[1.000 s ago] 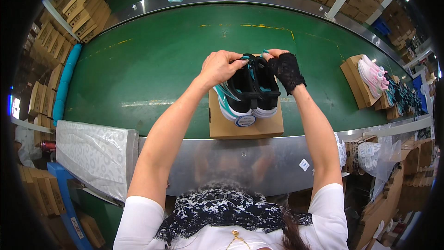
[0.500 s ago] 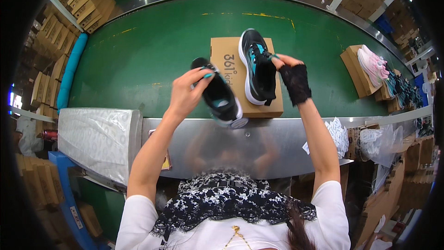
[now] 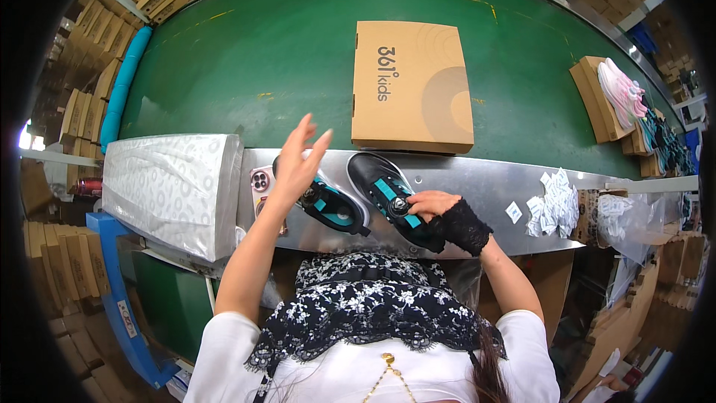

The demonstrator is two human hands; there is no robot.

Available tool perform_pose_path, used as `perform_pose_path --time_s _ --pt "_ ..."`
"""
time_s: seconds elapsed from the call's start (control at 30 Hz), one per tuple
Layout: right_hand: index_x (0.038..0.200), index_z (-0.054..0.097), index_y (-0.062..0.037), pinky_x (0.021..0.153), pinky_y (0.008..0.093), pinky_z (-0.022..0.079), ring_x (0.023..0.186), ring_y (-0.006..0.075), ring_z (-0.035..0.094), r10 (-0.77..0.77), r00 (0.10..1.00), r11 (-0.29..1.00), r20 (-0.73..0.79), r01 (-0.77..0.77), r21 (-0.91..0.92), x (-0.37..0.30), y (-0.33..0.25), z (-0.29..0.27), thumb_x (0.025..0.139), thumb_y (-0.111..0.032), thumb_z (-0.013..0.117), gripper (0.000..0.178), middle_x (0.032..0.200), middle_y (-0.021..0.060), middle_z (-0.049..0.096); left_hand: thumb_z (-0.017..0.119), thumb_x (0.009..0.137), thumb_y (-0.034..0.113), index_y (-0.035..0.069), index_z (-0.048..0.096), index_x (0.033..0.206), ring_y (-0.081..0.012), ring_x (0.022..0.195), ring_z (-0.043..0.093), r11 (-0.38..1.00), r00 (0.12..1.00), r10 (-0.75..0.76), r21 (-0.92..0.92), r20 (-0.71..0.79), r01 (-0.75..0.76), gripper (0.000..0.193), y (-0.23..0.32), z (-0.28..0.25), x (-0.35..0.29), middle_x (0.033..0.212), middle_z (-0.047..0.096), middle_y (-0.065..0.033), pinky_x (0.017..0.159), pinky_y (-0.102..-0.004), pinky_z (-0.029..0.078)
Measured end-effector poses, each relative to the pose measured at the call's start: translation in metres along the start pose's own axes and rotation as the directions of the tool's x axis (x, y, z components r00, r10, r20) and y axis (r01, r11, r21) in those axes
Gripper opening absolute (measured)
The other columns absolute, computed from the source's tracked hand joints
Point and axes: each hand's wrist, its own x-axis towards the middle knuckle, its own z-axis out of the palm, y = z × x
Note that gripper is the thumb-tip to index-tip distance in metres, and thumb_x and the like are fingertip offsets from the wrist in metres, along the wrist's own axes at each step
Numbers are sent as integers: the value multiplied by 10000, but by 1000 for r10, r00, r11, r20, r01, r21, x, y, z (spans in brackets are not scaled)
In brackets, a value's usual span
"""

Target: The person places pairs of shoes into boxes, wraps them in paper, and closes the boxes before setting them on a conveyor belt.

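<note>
Two black and teal sneakers lie side by side on the steel ledge in front of me. The left sneaker (image 3: 333, 207) is partly hidden by my left hand (image 3: 300, 164), which hovers over its toe end with fingers stretched out and nothing in them. On the right sneaker (image 3: 375, 177), my right hand (image 3: 436, 207), in a black lace fingerless glove, has its fingers closed at the round dial by the tongue. Beyond the shoes a closed brown shoe box (image 3: 410, 86) rests on the green belt.
A stack of patterned wrapping paper (image 3: 168, 198) lies at the left, beside a phone (image 3: 260, 180) on the ledge. Small white packets (image 3: 553, 205) are heaped at the right. Farther right, pink and white shoes (image 3: 620, 93) sit on an open box (image 3: 594, 101).
Both sneakers have come down from over the box onto the steel ledge. My left hand has let go of its shoe. The box now shows its full lid.
</note>
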Motion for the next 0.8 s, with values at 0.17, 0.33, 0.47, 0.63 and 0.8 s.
perform_pose_path --time_s 0.17,0.33,0.47,0.63,0.8 --pt "889 589 -76 806 349 455 923 285 559 34 998 994 -61 -40 -101 9 -7 -8 687 -57 605 204 994 102 589 591 792 353 -29 292 1293 -225 864 572 950 918 -291 -37 270 312 698 -36 62 67 1060 535 -194 689 -317 485" --pt "988 553 -71 862 366 419 1011 307 494 -74 870 908 -487 -144 -394 17 -20 -55 676 -25 627 324 1103 134 503 585 776 344 12 474 1150 -135 670 573 817 842 -325 -321 431 479 512 41 42 99 897 588 -96 550 -286 488" --pt "1079 529 -62 857 395 378 1071 331 429 -265 778 783 -570 -172 -598 45 -41 -97 610 -148 702 508 1178 162 439 563 775 392 114 550 770 -63 424 426 709 778 -376 -384 503 591 278 96 12 121 510 502 29 404 -205 312" --pt "1128 500 -98 851 415 312 1118 295 400 -211 899 586 -384 -198 -786 92 -21 -112 569 -332 727 648 1184 124 445 574 753 396 80 531 866 -69 478 421 672 751 -383 -396 537 626 339 100 15 127 584 486 5 427 -225 354" --pt "1086 507 -69 833 378 362 956 237 540 -243 794 776 -557 -185 -603 101 -6 -114 626 -345 727 580 1009 96 576 556 742 544 10 448 1090 -78 437 376 605 849 -359 -596 387 527 647 97 21 119 571 451 -13 400 -226 287"
